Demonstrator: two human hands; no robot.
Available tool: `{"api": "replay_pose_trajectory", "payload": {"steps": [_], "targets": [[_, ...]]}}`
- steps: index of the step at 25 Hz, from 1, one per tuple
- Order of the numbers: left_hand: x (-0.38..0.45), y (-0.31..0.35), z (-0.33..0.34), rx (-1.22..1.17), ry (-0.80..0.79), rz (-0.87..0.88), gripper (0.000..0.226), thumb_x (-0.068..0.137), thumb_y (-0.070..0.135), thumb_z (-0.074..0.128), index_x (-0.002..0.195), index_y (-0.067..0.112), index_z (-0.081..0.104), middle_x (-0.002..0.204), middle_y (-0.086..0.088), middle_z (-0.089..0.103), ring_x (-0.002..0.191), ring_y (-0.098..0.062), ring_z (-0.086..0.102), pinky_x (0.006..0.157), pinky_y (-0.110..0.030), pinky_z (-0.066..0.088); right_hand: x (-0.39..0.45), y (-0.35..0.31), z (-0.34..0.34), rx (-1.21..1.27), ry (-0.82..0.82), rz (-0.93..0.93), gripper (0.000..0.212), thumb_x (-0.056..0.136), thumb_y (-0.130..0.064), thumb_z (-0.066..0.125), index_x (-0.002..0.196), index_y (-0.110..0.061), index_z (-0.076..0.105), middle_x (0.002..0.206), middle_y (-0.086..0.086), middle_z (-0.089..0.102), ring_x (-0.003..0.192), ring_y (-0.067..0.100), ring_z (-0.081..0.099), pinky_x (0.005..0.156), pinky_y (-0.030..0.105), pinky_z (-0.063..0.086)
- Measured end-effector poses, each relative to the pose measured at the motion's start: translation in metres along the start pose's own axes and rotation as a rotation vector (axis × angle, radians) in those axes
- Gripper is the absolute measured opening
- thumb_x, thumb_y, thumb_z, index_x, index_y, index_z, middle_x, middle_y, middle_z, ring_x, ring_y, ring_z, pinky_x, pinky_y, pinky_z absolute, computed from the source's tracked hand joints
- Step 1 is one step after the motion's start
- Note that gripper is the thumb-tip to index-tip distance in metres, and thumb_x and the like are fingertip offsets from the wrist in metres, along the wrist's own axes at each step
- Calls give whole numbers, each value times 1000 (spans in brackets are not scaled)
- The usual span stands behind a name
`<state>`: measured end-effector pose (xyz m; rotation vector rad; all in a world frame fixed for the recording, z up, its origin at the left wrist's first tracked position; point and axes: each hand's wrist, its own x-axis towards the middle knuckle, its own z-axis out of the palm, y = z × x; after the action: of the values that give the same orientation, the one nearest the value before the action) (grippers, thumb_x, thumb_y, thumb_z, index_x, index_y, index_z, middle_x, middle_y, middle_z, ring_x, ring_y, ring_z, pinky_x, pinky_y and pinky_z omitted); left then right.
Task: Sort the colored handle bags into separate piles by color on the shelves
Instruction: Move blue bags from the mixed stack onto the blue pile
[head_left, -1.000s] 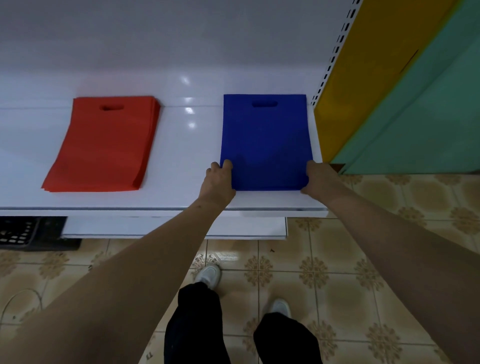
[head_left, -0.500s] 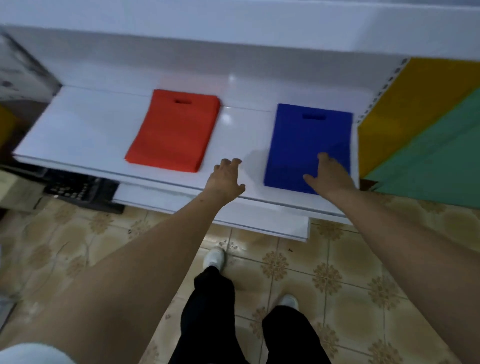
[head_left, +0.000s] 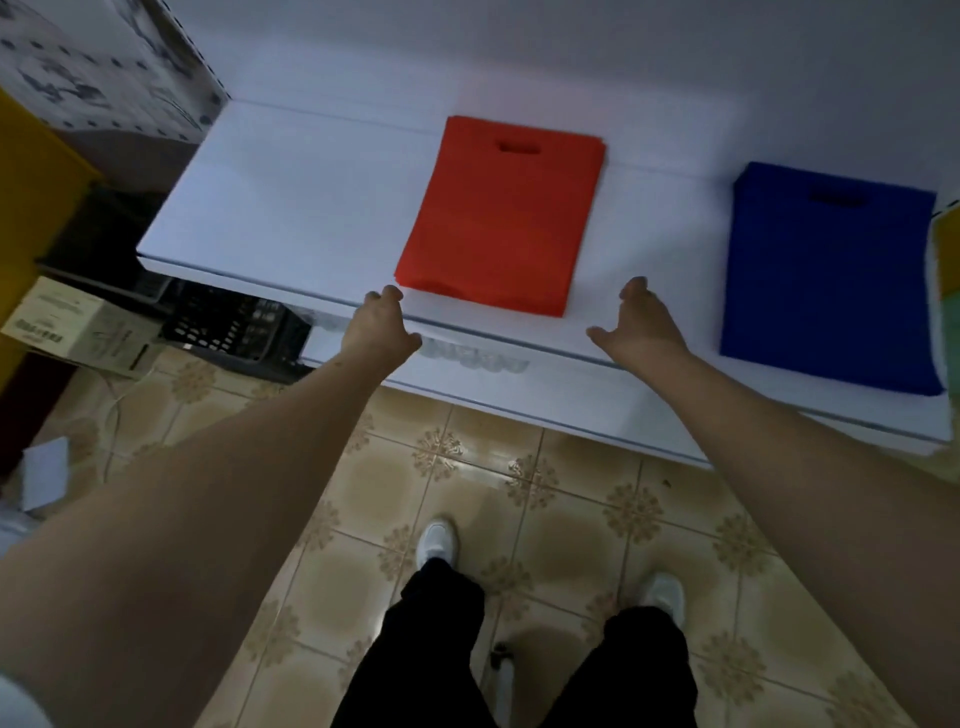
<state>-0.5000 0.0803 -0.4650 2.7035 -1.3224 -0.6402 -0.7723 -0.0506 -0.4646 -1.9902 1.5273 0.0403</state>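
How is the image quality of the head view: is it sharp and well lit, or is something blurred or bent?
Head view: dim, bluish light; motion blur softens the left hand, right hand and the patterned panel; the white shelf edge runs tilted from the wide-angle lens; the red bags and blue bags stay readable.

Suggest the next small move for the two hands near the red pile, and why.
Probably bring both hands inward to the red pile's near corners to square it. The left hand and right hand are open, hold nothing and flank its near edge on the shelf; the blue pile lies apart.
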Motion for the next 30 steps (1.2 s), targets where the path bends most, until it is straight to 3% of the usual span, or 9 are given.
{"api": "replay_pose_trajectory", "payload": {"steps": [8,10,12,14,17,22,25,27,30], "targets": [[75,-30,9,-80,-32,39,71,80,30,75,134,3,39,131,-17,44,121,-33,45,97,-38,41,37,-40,55,5,3,172,112,77,-38,78,149,1,2,145,23,33,132,35,38,105,37,37],[95,-22,13,-25,-21,68,70,77,30,77,130,2,41,130,-18,42,120,-33,43,96,-37,40,55,-40,59,0,42,175,95,73,-39,81,140,4,28,134,24,41,121,36,47,95,34,43],[113,-9,16,-31,-35,54,74,75,29,79,130,0,40,130,-18,39,120,-34,43,96,-38,42,69,-39,61,-1,51,129,63,71,-36,81,113,3,54,115,22,57,103,33,58,77,27,45],[125,1,14,-25,-77,22,79,73,29,81,132,1,38,129,-18,39,120,-35,45,95,-39,44,74,-42,64,-18,62,60,44,73,-30,79,97,2,63,101,19,66,95,32,62,72,26,45],[135,1,9,52,-126,54,74,68,33,83,125,5,46,121,-17,49,108,-33,56,83,-38,48,74,-43,63,-63,89,10,45,74,-33,79,97,3,64,99,20,66,93,33,63,74,31,49],[130,3,7,128,-116,121,65,76,32,78,124,2,47,120,-19,47,108,-35,56,87,-39,48,74,-46,64,-169,22,87,69,74,-40,79,121,2,52,120,23,55,107,35,56,85,36,48],[103,5,-12,98,-115,73,79,75,31,78,134,3,34,128,-19,40,120,-37,43,94,-42,44,47,-73,48,-124,-27,202,110,77,-31,78,151,-2,3,146,23,26,129,38,38,105,42,38],[69,5,-38,-11,-66,79,82,77,34,73,140,7,28,133,-18,37,125,-38,35,97,-45,41,14,-100,27,-87,3,200,108,85,-28,71,151,-7,-12,150,20,19,132,38,34,107,41,35],[-14,8,-101,-307,37,255,78,79,42,60,143,7,35,133,-21,44,124,-37,38,100,-40,35,-62,-158,-21,-26,90,9,90,89,-35,62,152,-7,3,147,21,28,127,37,42,104,38,40]]}}
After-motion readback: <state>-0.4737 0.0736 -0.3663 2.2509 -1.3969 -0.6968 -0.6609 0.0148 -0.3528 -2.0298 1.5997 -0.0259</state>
